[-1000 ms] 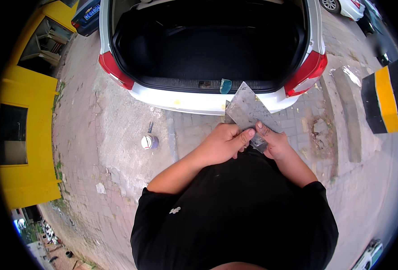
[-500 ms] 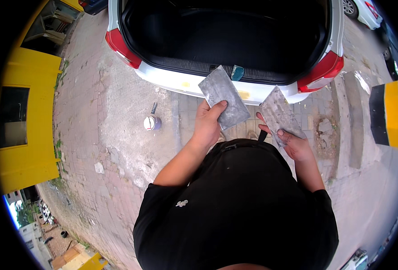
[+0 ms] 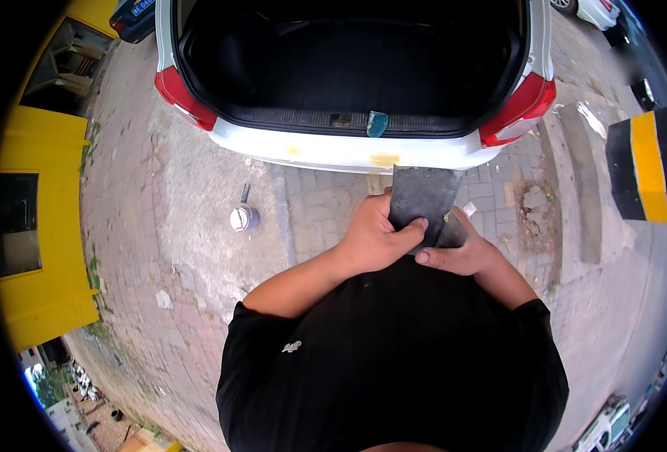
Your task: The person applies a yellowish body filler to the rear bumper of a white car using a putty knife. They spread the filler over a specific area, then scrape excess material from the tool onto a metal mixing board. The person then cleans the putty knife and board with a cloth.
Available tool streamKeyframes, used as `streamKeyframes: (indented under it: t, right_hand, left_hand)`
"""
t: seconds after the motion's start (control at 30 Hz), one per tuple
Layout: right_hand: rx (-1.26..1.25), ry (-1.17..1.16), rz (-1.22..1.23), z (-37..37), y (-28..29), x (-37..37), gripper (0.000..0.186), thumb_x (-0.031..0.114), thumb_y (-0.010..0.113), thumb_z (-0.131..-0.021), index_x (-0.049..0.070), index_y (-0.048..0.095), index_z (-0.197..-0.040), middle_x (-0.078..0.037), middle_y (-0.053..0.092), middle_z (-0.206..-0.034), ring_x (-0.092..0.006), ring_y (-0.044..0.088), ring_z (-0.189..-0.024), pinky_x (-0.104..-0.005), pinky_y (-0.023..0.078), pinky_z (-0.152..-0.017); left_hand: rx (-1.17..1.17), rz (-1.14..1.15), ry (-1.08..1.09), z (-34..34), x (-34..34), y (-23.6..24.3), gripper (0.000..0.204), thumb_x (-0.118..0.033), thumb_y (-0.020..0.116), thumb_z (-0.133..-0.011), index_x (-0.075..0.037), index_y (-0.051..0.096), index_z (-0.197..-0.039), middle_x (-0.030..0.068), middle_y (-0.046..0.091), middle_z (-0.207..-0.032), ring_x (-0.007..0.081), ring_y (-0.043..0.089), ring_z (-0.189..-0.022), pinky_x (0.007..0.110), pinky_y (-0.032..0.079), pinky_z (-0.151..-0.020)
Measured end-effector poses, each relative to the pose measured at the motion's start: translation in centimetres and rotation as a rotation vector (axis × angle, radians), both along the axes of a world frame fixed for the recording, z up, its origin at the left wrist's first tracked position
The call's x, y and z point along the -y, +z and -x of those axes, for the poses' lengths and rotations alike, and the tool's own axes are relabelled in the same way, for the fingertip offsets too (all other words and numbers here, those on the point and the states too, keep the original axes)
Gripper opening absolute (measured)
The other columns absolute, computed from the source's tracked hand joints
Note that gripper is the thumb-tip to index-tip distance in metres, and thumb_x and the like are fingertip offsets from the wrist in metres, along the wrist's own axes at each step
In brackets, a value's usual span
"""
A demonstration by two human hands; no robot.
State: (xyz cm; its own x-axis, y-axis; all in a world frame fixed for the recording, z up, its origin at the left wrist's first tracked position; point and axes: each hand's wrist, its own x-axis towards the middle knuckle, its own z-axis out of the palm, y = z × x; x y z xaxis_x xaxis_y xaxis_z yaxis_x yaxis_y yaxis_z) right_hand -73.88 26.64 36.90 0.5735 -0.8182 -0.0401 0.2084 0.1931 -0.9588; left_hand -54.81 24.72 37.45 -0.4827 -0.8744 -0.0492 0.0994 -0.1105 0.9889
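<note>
My left hand [image 3: 378, 237] is closed on a thin dark grey rectangular plate [image 3: 426, 188], its thumb pressed on the upper face. My right hand [image 3: 469, 252] grips a second grey plate [image 3: 451, 233], mostly hidden beneath the first. The two plates overlap and appear to touch in front of my body. Just beyond them is a white car's rear bumper [image 3: 333, 154], with a larger yellowish patch [image 3: 384, 159] and a smaller one [image 3: 293, 151] on it.
The car's boot [image 3: 348, 68] stands open, a teal piece [image 3: 377, 123] on its sill. Left of me on the paving sit a small can [image 3: 247, 218] and a dark strip [image 3: 244, 193]. A striped barrier [image 3: 646, 166] stands right, a yellow structure [image 3: 43, 226] far left.
The two plates, held apart before, are now together and overlapping. My left hand has moved right and nearer my body, my right hand slightly left. The view has shifted a little.
</note>
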Motion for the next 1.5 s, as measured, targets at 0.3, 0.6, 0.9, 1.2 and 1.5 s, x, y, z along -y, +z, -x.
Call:
streamKeyframes:
  t: [0.3,0.6,0.9,1.2,1.5]
  right_hand:
    - [-0.039,0.181,-0.199,1.9,-4.6,1.2,0.097,0.057,0.084,-0.068,-0.002,0.046,-0.135,-0.010,0.055,-0.128,-0.0206,0.051,-0.119,-0.0359,0.041,-0.101]
    - [-0.435,-0.471,-0.526,7.4,-15.3,-1.1,0.045,0.010,0.066,-0.085,-0.003,0.055,-0.126,-0.009,0.066,-0.104,-0.0179,0.063,-0.086,-0.0295,0.051,-0.077]
    - [-0.492,-0.542,-0.551,5.7,-17.1,-1.6,0.042,0.011,0.060,-0.091,-0.007,0.052,-0.128,-0.014,0.062,-0.118,-0.0234,0.063,-0.102,-0.0378,0.056,-0.085]
    - [-0.502,-0.548,-0.510,1.1,-18.7,2.3,0.034,0.013,0.064,-0.090,-0.005,0.060,-0.118,-0.009,0.067,-0.105,-0.0180,0.065,-0.090,-0.0330,0.053,-0.079]
    - [-0.326,-0.842,-0.723,1.4,-23.5,8.6,0.029,0.024,0.068,-0.091,0.003,0.063,-0.110,-0.006,0.068,-0.096,-0.0153,0.064,-0.081,-0.0303,0.050,-0.069]
  left_hand:
    - [-0.178,-0.330,-0.269,-0.1,2.8,-1.5,0.017,-0.003,0.064,-0.087,0.002,0.065,-0.104,0.0048,0.070,-0.093,0.0102,0.065,-0.084,0.028,0.053,-0.078]
    - [1.362,-0.226,0.346,-19.9,1.4,-27.2,0.023,-0.006,0.056,-0.083,0.005,0.062,-0.102,0.0280,0.068,-0.096,0.0403,0.067,-0.095,0.043,0.055,-0.078]
    - [0.774,-1.135,-0.256,-23.7,-19.4,-36.1,0.021,-0.014,0.055,-0.092,0.000,0.066,-0.103,0.0121,0.071,-0.094,0.0211,0.069,-0.082,0.036,0.056,-0.072]
    - [0.754,-0.352,0.914,-37.9,-6.3,-27.8,0.021,-0.012,0.059,-0.087,0.005,0.064,-0.099,0.0203,0.070,-0.090,0.0351,0.069,-0.083,0.043,0.053,-0.074]
    - [0.607,-0.868,0.062,-26.7,-19.7,-35.5,0.029,-0.016,0.063,-0.082,0.007,0.067,-0.098,0.0169,0.071,-0.090,0.0276,0.068,-0.082,0.035,0.051,-0.075]
